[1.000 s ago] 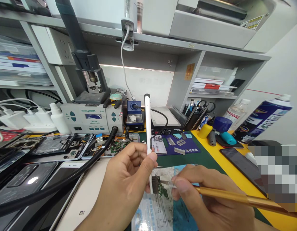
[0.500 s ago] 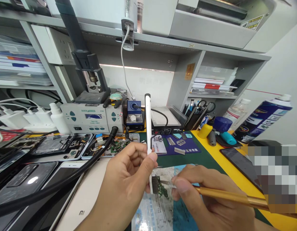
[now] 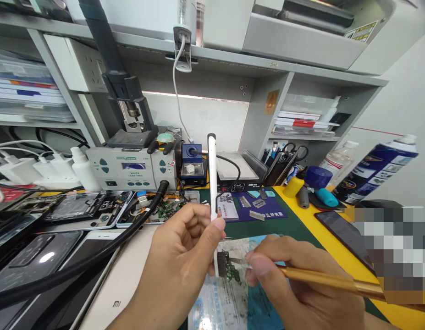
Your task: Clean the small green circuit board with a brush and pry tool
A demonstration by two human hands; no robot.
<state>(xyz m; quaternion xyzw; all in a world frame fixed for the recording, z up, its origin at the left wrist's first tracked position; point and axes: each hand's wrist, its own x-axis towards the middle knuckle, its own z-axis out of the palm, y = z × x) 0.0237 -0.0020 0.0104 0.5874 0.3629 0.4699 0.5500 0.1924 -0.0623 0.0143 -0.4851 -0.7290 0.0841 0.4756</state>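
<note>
My left hand (image 3: 184,261) is closed on a white brush (image 3: 212,183), held upright with its dark bristles (image 3: 221,264) at the lower end facing right. Against those bristles sits a small green circuit board (image 3: 232,270), above a stained white and blue sheet (image 3: 229,305). In my right hand (image 3: 284,275) is a slim gold-handled tool (image 3: 318,276), gripped near its front. Its thin metal tip reaches left to the board's upper part; whether it touches or holds the board I cannot tell.
A black hose (image 3: 129,233) crosses the left side over phones and a pale phone back cover (image 3: 126,279). Behind stand a grey rework station (image 3: 133,167) and a black-edged hot plate (image 3: 236,166). A dark phone (image 3: 343,236) and a spray can (image 3: 375,169) are at right.
</note>
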